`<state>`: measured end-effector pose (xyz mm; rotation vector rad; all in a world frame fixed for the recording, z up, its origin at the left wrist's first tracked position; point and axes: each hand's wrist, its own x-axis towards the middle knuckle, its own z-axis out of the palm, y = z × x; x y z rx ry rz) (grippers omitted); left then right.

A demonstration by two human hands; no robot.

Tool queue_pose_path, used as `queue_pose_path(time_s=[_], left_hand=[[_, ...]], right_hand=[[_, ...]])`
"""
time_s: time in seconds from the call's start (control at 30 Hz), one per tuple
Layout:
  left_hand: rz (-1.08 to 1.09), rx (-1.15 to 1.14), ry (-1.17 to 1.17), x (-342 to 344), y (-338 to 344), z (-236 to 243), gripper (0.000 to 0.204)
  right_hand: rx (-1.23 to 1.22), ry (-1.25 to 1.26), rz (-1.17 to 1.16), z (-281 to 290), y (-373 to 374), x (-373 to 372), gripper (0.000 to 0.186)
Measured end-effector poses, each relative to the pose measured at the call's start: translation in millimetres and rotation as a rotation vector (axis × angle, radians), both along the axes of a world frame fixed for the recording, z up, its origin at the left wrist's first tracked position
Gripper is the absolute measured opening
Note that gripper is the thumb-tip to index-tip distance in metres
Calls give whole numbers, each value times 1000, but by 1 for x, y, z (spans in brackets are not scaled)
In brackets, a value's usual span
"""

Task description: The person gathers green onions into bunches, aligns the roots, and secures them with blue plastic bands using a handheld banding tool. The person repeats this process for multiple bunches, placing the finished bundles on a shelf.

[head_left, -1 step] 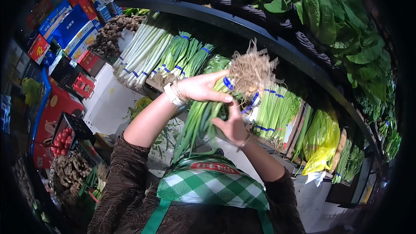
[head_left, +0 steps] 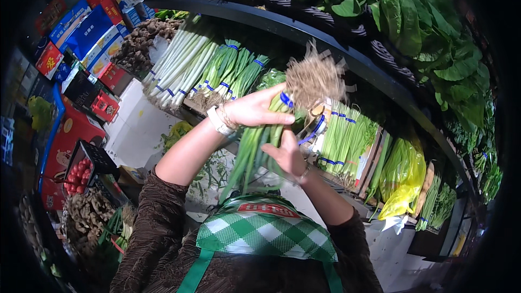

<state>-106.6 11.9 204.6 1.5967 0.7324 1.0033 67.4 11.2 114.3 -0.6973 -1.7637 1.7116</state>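
Observation:
A bunch of spring onions (head_left: 251, 152) slants across the middle, its dry, shaggy roots (head_left: 315, 78) up at the right and its green leaves hanging towards my apron. My left hand (head_left: 252, 111) is closed around the stalks just below a blue band (head_left: 285, 99). Against the right side of the bunch rests my right hand (head_left: 288, 155), thumb spread away from the forefinger over the greens; its other fingers are partly hidden. The hanging leaf ends and the root tips are blurred.
Behind stand banded leeks (head_left: 184, 59), more green bunches (head_left: 228, 65) and banded thin green stems (head_left: 339, 138). A dark shelf edge (head_left: 325, 30) with leafy greens (head_left: 404, 13) overhangs them. Yellow bags (head_left: 404, 168) are at right. Crated red produce (head_left: 78, 173) and ginger (head_left: 92, 222) sit left.
My right hand has shifted slightly left, closer against the stalks. The bunch has tipped a little, its roots rising slightly. My left hand keeps its hold.

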Motion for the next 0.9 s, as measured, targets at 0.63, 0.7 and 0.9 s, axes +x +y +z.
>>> queue_pose_path(time_s=[0.63,0.7,0.9], left_hand=[[340,-205,-156,16,-47,-133,59],[328,-187,-107,13,-43,-133,55],[275,-298,-74,5,-40,-128,63]], right_hand=[[-36,127,-165,6,12,-34,45],[339,-154,-203,11,15,-30,55],[-174,387,202,15,39,-1,68]])
